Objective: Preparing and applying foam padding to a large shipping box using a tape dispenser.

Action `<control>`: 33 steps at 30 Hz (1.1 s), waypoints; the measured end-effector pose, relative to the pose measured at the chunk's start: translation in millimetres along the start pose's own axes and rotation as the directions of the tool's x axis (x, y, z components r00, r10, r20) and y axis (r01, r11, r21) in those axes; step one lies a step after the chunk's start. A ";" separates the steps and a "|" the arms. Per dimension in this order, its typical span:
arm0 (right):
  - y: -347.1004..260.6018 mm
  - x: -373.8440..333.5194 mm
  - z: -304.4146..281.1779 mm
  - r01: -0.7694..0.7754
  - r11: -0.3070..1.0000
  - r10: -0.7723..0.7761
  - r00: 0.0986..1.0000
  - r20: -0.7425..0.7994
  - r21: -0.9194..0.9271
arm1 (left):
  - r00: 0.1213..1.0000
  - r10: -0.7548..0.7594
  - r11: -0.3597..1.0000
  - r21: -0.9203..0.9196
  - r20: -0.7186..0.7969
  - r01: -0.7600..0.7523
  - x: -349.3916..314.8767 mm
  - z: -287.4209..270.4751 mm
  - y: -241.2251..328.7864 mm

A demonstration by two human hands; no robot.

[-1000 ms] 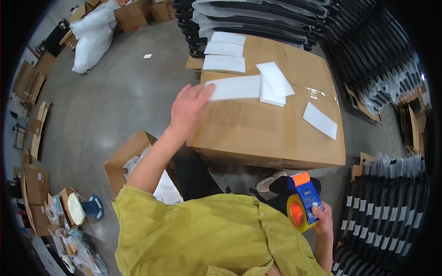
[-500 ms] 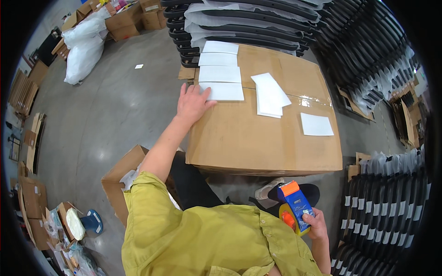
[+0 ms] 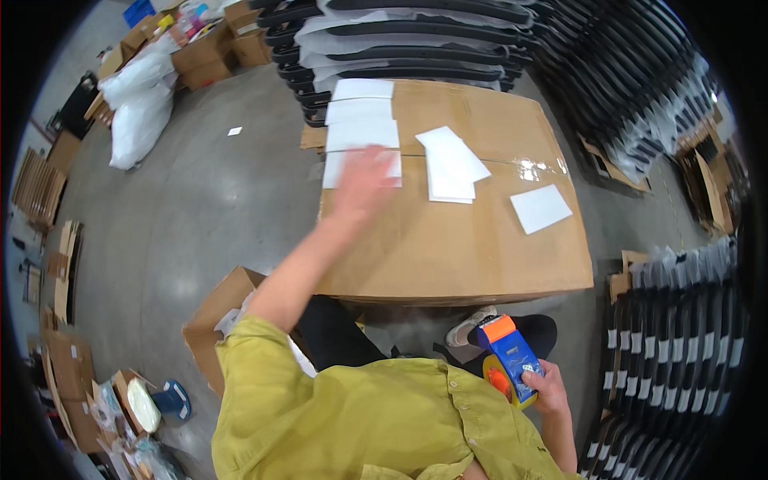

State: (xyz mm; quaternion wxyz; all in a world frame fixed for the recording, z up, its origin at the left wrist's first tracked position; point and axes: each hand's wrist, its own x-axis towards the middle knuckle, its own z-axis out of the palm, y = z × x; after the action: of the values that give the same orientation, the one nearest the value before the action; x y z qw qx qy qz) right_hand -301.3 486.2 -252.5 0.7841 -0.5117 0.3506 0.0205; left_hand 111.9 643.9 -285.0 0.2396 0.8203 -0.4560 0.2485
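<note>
My left hand (image 3: 364,186) is over the nearest of several white rectangular sheets, which stand in an overlapping column along the left side of a large cardboard box (image 3: 456,248). Motion smears its fingers, so I cannot tell whether they touch the nearest sheet (image 3: 334,170). Down at the lower right, my right hand (image 3: 544,386) is closed around a blue tape dispenser (image 3: 510,356) with an orange front end and a yellow part below. Two or more white sheets (image 3: 452,168) overlap at angles mid-box. A single white sheet (image 3: 541,209) lies tilted near the right edge.
Stacked black curved frames with white wrapping (image 3: 416,52) rise behind the box; more frames (image 3: 664,352) stand at the right. An open carton (image 3: 210,316) sits by my left leg. A stuffed clear plastic bag (image 3: 140,120) and a blue stool-like object (image 3: 172,400) are farther left.
My left hand has moved right from the nearest sheet's left edge to over its middle. The lone sheet at the right has turned slightly. My right hand keeps the tape dispenser; the view has shifted a little.
</note>
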 end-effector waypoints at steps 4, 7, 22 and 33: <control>11.2 1.9 -9.8 0.035 0.994 -0.038 0.999 -0.027 -0.101 | 0.992 0.090 0.983 -0.153 -0.088 -0.103 41.7 45.3 89.0; 12.1 -4.0 -7.9 0.057 0.995 -0.059 0.998 -0.014 -0.087 | 0.991 -0.022 0.992 -0.118 0.128 0.037 56.8 58.9 92.0; 12.9 -12.3 -17.9 0.084 0.996 -0.084 0.996 0.019 -0.039 | 0.945 0.266 0.964 0.052 -0.190 -0.261 17.4 -39.0 119.6; 0.5 -16.9 -17.0 0.172 0.976 -0.148 0.974 0.170 -0.133 | 0.939 0.176 0.884 -0.468 0.296 -0.018 -72.8 -71.3 169.6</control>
State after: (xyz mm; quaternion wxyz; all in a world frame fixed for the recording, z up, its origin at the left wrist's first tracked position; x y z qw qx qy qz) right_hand -323.2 478.1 -247.2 0.7690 -0.5913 0.2418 0.0236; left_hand -82.2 654.3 -248.1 0.3335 0.7461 -0.5763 0.0047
